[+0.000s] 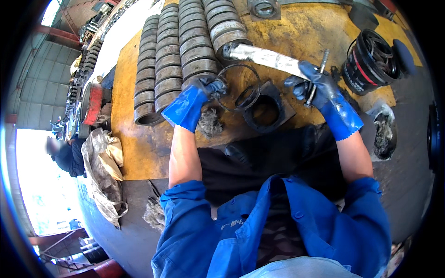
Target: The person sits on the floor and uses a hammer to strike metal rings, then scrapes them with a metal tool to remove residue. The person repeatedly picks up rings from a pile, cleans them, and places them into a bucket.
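Observation:
Both hands wear blue rubber gloves with dark, soiled fingers. My left hand [200, 95] is closed on a thin dark metal ring [259, 84], holding it above the yellow board. My right hand [324, 90] grips a long white-wrapped stick [271, 59] with a dark end pointing left. A slim metal rod [325, 60], like a bolt, also crosses that hand's fingers; how it is held is partly hidden. Between the hands, a dark block with a round bore [286, 112] lies on the board. Beside my left glove sits a grey wad of fibre [210, 123].
Several rows of thick metal rings [168, 69] line the far left. A black bucket [359, 69] of rings stands right. A red round part [91, 104] and a dirty sack [103, 171] are left, with a person [69, 155] beyond. A fibre-filled container [384, 132] lies right.

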Demonstrator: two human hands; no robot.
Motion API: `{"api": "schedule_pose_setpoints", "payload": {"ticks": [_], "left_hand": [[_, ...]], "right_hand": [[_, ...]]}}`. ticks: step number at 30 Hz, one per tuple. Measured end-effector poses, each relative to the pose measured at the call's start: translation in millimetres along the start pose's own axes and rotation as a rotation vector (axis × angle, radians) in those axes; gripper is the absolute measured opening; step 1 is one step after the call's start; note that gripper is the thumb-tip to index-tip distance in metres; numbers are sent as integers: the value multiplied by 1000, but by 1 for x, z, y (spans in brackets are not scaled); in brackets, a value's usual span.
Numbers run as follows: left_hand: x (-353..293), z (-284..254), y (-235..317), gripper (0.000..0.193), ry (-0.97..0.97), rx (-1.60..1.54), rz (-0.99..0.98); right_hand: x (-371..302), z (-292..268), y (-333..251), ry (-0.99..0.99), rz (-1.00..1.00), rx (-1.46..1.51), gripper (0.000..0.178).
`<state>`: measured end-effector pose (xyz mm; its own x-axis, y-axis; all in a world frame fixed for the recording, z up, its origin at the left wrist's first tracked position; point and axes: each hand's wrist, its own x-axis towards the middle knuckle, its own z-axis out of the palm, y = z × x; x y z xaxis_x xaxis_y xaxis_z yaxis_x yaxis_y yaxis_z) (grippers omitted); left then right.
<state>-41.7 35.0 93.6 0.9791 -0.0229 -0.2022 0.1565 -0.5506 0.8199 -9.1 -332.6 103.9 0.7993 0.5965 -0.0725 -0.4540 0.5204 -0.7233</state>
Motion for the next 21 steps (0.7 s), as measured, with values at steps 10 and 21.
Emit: {"api": "schedule_pose_setpoints", "payload": {"ticks": [10,21], "left_hand": [[33,9,-32,30,-71,-68,44],[38,-1,-55,34,-50,-47,-102]], "right_hand": [[-60,-27,-120,216,-300,30,30],[-330,-201,-55,1036,-293,-357,55]]}}
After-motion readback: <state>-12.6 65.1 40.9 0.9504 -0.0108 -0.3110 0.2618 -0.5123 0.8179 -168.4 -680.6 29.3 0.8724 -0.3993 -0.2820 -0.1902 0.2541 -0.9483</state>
